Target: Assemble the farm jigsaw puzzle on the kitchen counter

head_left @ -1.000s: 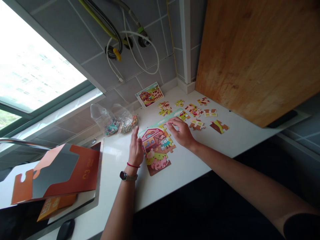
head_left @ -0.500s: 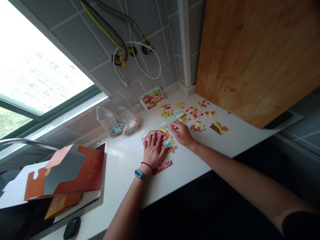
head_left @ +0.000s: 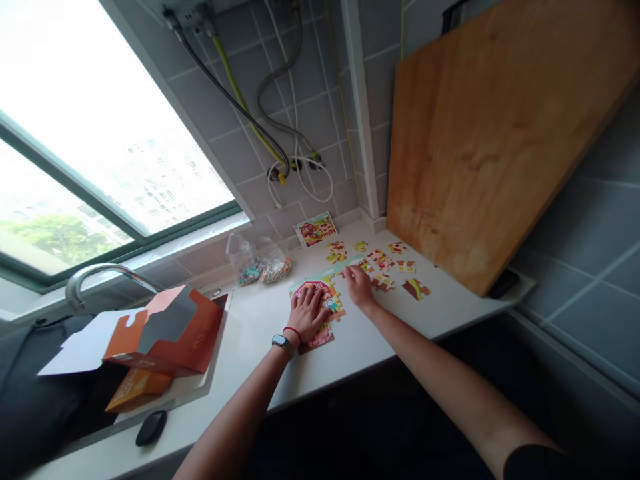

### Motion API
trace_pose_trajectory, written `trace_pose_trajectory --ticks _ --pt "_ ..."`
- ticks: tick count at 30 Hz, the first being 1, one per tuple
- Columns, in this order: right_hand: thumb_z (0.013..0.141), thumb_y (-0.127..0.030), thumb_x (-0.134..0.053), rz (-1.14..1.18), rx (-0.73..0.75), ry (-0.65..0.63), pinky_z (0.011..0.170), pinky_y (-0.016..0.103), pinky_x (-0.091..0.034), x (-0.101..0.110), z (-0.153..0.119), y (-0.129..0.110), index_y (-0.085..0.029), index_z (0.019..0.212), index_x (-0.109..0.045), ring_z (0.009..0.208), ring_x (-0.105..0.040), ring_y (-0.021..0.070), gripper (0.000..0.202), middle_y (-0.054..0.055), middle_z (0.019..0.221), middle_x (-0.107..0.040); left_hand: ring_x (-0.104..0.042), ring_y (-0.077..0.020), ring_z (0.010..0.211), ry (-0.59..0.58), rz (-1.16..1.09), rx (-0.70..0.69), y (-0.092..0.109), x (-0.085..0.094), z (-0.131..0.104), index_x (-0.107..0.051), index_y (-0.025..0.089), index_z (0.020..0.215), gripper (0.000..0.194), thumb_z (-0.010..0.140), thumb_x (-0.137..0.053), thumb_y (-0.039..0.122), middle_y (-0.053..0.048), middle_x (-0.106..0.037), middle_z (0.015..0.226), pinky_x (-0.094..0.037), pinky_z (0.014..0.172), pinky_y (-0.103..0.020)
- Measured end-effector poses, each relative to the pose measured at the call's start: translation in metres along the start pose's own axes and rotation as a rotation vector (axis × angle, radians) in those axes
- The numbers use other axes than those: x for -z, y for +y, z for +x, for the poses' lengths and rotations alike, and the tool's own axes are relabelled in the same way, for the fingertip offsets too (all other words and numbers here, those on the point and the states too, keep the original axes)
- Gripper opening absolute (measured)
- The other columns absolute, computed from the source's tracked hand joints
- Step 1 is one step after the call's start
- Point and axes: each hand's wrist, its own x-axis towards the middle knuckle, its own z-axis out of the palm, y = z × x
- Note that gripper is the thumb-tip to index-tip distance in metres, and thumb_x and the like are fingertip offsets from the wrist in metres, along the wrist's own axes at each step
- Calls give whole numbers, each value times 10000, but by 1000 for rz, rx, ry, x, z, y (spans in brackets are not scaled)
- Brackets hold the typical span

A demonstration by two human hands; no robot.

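My left hand (head_left: pixel 306 315) lies flat with spread fingers on a partly joined jigsaw puzzle (head_left: pixel 320 337) with a red barn on it. A red cord and a dark watch are on that wrist. At the puzzle's upper right edge is my right hand (head_left: pixel 358 287), its fingers curled together. Whatever they may hold is hidden. Just beyond the right hand lie several loose jigsaw pieces (head_left: pixel 380 259), with a brown and green joined bit (head_left: pixel 417 288) farther right. Behind the puzzle, a picture card (head_left: pixel 317 230) of the same barn scene rests near the wall.
Two clear bags (head_left: pixel 274 265) of small pieces stand left of the card. An opened orange box (head_left: pixel 200 327) sits over the sink at left, near a curved tap (head_left: pixel 107 268) and a black oval object (head_left: pixel 151 428). A large wooden board (head_left: pixel 480 153) leans at right.
The camera view has tilted up and shifted. My right hand has gone from fingers reaching over the puzzle's edge to a more curled shape. My left hand stays flat on the puzzle.
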Motion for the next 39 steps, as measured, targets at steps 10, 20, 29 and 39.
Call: trace_pose_trajectory --ticks 10,20,29,39 --pt "970 -322 -472 -207 -3 -189 754 296 -461 1 -7 -3 -203 686 -639 778 -648 219 351 77 777 -723 -274 -376 1595 2 -37 24 6 8 1 -405 275 1633 621 1064 -424 523 -124 -344 1725 -231 1261 -607" --pt "972 -276 -487 -444 -3 -292 686 272 -389 -2 -8 -8 -206 701 -688 753 -586 203 344 72 802 -744 -307 -359 1571 89 -73 -17 6 4 -1 -493 265 1578 577 1055 -425 499 -150 -405 1679 -232 1252 -595" --pt "990 -251 -462 -547 28 -324 712 275 -389 -6 -10 -8 -192 766 -718 791 -571 209 346 80 835 -738 -292 -373 1585 188 -63 -47 9 4 -6 -588 257 1504 515 1035 -432 400 -139 -361 1712 -201 1264 -573" --pt "983 -215 -494 -597 75 -359 799 271 -414 -8 -12 -7 -190 781 -715 893 -595 211 300 95 950 -743 -423 -341 1457 248 -84 -40 11 2 -6 -646 251 1405 471 966 -488 316 -135 -551 1523 -266 1237 -546"
